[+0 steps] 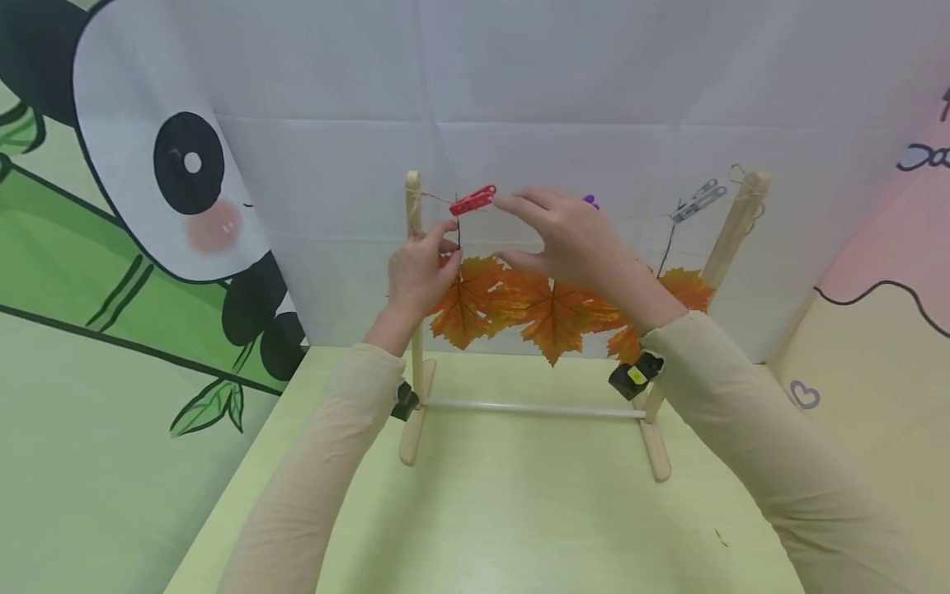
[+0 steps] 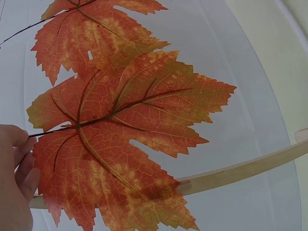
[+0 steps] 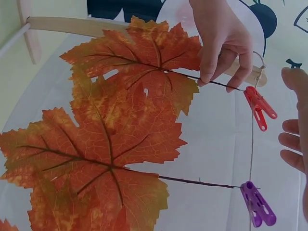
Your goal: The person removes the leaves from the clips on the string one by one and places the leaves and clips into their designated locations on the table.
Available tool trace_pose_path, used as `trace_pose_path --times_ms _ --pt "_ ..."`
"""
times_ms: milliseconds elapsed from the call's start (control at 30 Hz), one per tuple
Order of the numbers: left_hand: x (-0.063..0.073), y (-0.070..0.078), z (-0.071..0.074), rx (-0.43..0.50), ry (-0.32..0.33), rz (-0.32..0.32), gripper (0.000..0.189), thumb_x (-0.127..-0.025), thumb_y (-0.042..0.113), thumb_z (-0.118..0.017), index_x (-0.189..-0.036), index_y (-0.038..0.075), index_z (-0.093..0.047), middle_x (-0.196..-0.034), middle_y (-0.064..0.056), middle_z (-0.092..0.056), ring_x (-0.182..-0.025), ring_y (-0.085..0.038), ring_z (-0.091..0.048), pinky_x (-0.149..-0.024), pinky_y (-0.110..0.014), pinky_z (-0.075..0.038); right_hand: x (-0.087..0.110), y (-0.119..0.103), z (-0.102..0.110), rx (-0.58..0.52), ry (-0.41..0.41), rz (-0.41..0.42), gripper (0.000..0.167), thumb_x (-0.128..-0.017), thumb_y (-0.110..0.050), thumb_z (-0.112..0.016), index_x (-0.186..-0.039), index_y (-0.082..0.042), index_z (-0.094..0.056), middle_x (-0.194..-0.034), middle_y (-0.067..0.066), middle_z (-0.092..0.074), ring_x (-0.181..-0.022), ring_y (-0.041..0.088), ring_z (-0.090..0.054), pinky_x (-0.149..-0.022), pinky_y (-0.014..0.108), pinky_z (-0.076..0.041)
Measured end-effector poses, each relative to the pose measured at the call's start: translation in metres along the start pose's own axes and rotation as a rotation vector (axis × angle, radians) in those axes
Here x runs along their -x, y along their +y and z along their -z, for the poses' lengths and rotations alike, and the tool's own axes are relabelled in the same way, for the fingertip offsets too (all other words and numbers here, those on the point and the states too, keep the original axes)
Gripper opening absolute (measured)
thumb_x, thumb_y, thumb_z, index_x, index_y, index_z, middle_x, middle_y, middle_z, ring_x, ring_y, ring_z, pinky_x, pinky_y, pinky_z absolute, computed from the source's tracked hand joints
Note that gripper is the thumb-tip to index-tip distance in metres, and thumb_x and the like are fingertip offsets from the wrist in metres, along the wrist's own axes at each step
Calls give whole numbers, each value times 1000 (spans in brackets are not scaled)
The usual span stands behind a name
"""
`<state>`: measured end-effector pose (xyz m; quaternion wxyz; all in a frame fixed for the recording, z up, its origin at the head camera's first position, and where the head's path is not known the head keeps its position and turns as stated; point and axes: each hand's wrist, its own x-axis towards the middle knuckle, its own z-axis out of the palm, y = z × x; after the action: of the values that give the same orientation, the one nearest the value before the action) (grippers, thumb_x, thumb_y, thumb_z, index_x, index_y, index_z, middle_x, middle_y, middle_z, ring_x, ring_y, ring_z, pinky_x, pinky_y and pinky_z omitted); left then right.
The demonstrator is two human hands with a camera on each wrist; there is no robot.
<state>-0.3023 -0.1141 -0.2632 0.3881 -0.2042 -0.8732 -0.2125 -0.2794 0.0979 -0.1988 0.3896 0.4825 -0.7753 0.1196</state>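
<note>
My left hand (image 1: 421, 268) pinches the dark stem of an orange maple leaf (image 1: 466, 305) between thumb and fingers, just below a red clothespin (image 1: 473, 200). That clothespin grips the top of the stem at the string (image 3: 252, 139). To its right, my right hand (image 1: 571, 235) is held with fingers spread from the thumb and nothing between them. A second maple leaf (image 1: 552, 318) hangs beside the first, its stem clipped by a purple clothespin (image 3: 257, 204). Farther right, a grey clothespin (image 1: 699, 200) holds another leaf (image 1: 684, 287), partly hidden by my right forearm.
Two wooden posts (image 1: 414, 202) carry the string, with a white bar (image 1: 534, 407) joining them low down. The frame stands on a pale yellow table (image 1: 519, 511) before a white backdrop. A panda picture (image 1: 148, 165) covers the left wall.
</note>
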Motion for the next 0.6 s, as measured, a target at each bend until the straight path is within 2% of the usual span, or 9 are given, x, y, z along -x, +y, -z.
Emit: trace_pose_path --times_ms 167,267,600 --pt "1 0 1 0 1 -7 26 -84 13 -63 -108 5 -57 -85 -9 -70 -73 -26 -66 -54 -35 -49 -8 5 -8 11 34 -84 48 -77 -28 -72 -114 0 -59 -95 14 -62 -78 26 -58 -72 36 -51" --pt "2 1 0 -6 0 -8 26 -84 14 -63 -108 5 -57 -85 -9 -70 -72 -26 -65 -54 -34 -49 -11 9 -11 22 50 -105 45 -79 -27 -70 -114 0 -59 -94 15 -61 -74 26 -57 -69 35 -51" --pt "1 2 2 6 -26 9 27 -85 15 -62 -110 6 -56 -86 -10 -70 -73 -25 -66 -60 -34 -52 -24 13 -24 30 -38 -239 51 -84 -33 -63 -122 -1 -53 -109 16 -60 -99 28 -58 -86 36 -48"
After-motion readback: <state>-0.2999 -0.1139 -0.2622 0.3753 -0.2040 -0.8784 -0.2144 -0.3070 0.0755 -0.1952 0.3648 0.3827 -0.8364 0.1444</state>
